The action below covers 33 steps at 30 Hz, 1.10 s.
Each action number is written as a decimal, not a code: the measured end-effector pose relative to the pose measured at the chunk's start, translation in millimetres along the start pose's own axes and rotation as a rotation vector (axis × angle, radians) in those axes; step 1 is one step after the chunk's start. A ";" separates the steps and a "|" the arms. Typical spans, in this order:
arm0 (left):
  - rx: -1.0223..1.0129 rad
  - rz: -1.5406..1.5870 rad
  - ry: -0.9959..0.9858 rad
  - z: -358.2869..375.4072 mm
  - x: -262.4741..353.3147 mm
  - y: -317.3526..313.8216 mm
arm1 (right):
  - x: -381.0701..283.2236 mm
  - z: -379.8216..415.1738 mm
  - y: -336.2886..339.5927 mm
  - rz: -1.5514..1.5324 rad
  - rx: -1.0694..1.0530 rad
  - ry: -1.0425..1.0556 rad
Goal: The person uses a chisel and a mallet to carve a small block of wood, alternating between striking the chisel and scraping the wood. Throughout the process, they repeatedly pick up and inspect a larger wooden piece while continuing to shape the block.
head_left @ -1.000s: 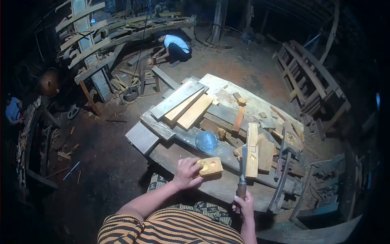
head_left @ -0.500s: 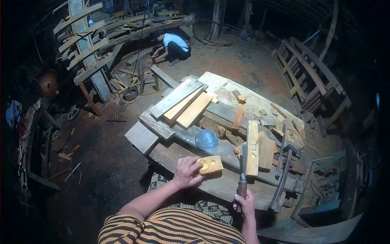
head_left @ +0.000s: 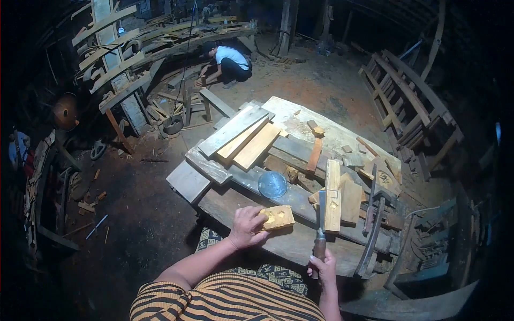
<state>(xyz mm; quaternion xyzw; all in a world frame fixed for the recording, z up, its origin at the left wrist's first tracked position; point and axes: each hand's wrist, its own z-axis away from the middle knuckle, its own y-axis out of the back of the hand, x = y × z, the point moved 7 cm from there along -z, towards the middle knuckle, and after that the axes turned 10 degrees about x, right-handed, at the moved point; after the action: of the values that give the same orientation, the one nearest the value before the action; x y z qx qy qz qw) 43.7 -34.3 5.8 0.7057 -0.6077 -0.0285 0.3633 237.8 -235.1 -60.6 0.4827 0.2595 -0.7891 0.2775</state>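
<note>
My left hand (head_left: 248,227) is closed on the left end of a short yellow wood block (head_left: 280,218), which has hollows cut in its upper face. The block is at the near edge of the plank bench (head_left: 300,251). On the right, my right hand (head_left: 323,266) wraps round the wooden handle of a chisel (head_left: 319,249), its blade pointing up and away from me. Just beside the blade is a longer wood piece (head_left: 332,203) with a marked outline and a small cut. A round bluish disc (head_left: 272,184) rests beyond the block.
A hammer (head_left: 375,224) lies at the bench's right side. Stacked boards (head_left: 233,135) cover its far left part, and a pale slab (head_left: 342,120) lies behind. Further off, a person (head_left: 229,63) crouches on the floor. Wooden frames (head_left: 412,101) stand at the right.
Both hands keep their grip on the block and the chisel in nearly the same place. The view has shifted very slightly. The crouching person's hands have moved a little.
</note>
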 end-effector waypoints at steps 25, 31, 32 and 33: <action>-0.004 0.023 -0.018 8.9 -5.5 -5.4 | -81.8 -55.5 -55.7 0.560 0.149 0.643; -0.021 0.004 -0.028 13.5 -8.7 -10.2 | -110.7 -111.4 -105.1 0.747 0.221 0.715; -0.028 0.003 -0.037 14.7 -7.9 -11.0 | -110.0 -119.0 -108.9 0.825 0.252 0.716; -0.028 -0.008 -0.040 15.6 -8.3 -11.8 | -109.7 -124.1 -110.6 0.852 0.282 0.750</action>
<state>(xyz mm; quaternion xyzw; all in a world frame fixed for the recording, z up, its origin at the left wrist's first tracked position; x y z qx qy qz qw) 43.9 -34.5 -15.5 0.7024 -0.6114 -0.0525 0.3607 280.0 -51.8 4.9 0.8232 0.0158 -0.4099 0.3926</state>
